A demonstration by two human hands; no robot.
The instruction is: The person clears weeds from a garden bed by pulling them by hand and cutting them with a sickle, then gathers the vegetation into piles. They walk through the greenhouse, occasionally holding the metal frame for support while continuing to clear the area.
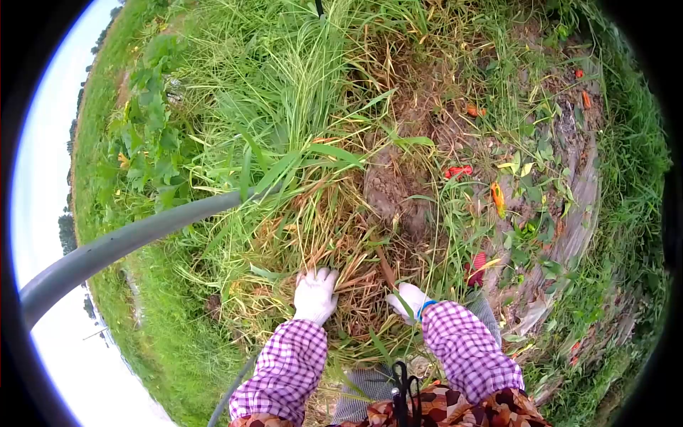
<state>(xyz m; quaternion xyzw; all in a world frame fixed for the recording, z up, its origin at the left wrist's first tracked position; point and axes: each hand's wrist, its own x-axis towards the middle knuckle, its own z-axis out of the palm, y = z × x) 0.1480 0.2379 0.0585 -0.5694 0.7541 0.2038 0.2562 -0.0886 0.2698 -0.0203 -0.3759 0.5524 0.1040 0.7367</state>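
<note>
My left hand, in a white glove, presses into a heap of cut grass, its fingers bent down among the stalks. My right hand, also gloved in white, is low at the right side of the same heap. Its fingers curl inward and are partly covered by a green blade. A flat brown strip rises from the heap right at those fingertips; I cannot tell whether the hand grips it. Long green grass stretches away beyond the heap.
A thick grey pipe arches in from the left. Bare soil shows ahead, with plastic sheeting at the right. Red peppers and an orange pepper lie there. A red item lies near my right leg.
</note>
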